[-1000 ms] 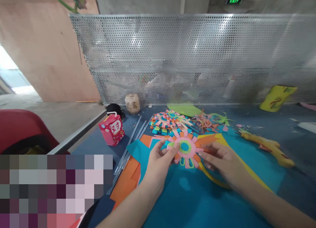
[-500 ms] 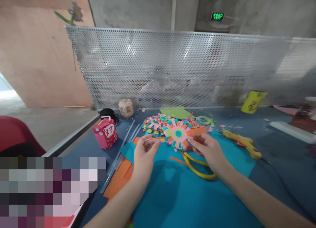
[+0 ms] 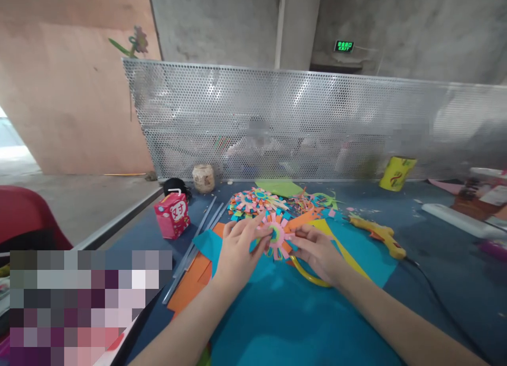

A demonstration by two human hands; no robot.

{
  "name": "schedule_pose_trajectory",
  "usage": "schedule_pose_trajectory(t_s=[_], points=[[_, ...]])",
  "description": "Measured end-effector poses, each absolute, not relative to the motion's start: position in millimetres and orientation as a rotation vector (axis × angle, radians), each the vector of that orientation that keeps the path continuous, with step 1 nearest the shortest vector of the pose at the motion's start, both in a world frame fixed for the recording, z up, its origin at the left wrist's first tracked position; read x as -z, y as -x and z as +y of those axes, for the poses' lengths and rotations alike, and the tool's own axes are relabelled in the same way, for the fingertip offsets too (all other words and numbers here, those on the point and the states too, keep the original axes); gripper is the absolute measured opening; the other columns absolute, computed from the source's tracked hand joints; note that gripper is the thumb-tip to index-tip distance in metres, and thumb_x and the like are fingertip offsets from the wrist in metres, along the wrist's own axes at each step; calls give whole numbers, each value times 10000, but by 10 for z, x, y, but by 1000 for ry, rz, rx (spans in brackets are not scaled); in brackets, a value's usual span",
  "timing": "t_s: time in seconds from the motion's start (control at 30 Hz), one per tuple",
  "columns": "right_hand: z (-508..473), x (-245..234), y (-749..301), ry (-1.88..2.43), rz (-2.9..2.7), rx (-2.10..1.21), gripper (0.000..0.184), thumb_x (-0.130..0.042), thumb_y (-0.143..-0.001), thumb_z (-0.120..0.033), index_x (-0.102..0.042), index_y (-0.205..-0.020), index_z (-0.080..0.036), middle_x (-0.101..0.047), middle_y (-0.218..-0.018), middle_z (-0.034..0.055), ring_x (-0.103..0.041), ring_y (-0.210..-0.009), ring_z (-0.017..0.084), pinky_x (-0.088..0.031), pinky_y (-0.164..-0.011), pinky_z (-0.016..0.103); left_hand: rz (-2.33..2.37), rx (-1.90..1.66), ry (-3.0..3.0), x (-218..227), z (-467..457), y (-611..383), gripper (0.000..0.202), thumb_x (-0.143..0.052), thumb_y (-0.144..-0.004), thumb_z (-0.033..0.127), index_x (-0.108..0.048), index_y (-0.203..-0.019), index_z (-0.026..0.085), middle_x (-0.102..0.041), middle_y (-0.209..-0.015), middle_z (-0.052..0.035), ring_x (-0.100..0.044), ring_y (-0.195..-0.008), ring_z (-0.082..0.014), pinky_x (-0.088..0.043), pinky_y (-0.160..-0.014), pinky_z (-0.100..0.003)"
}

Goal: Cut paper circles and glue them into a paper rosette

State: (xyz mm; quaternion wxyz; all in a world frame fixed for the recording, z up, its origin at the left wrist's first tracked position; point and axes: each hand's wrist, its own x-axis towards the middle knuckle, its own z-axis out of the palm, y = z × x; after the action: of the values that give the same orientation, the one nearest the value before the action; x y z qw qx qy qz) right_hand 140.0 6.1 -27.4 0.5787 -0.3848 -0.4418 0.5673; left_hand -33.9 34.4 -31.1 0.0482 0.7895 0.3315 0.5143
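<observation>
A paper flower of pink and orange strips with a green and blue centre is held between both hands above a blue paper sheet. My left hand pinches its left edge with thumb and fingers. My right hand grips its right edge. Yellow-handled scissors lie on the sheet just under my right hand. A heap of similar paper flowers lies behind.
A yellow glue gun with a black cord lies to the right. A red drink carton, grey sticks, orange paper, a small jar and a yellow cup stand before a perforated metal screen.
The flower and both hands have come down and closer together. My left hand, apart from the flower half a second ago, now grips its left edge. The camera has tilted up slightly.
</observation>
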Motion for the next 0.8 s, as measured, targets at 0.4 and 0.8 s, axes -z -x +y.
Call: schedule_pose_trajectory(t_s=[0.4, 0.8], points=[[-104, 201, -1299, 944, -922, -1215, 371, -840, -515, -330, -634, -793, -196, -692, -791, 9, -642, -727, 154, -524, -604, 228, 935, -1712, -3097, 194, 178, 342, 527, -560, -802, 80, -426, -1283, 247, -738, -835, 14, -648, -886, -196, -338, -791, -355], [-174, 229, -1290, 992, -1203, -1015, 263, -728, -655, -331, -579, -843, -224, -665, -895, 22, -644, -834, 184, -542, -752, 287, 1018, -1754, -3161, 201, 174, 252, 570, -556, -805, 76, -371, -1340, 142, -656, -589, 47, -593, -738, -187, -312, -769, -350]])
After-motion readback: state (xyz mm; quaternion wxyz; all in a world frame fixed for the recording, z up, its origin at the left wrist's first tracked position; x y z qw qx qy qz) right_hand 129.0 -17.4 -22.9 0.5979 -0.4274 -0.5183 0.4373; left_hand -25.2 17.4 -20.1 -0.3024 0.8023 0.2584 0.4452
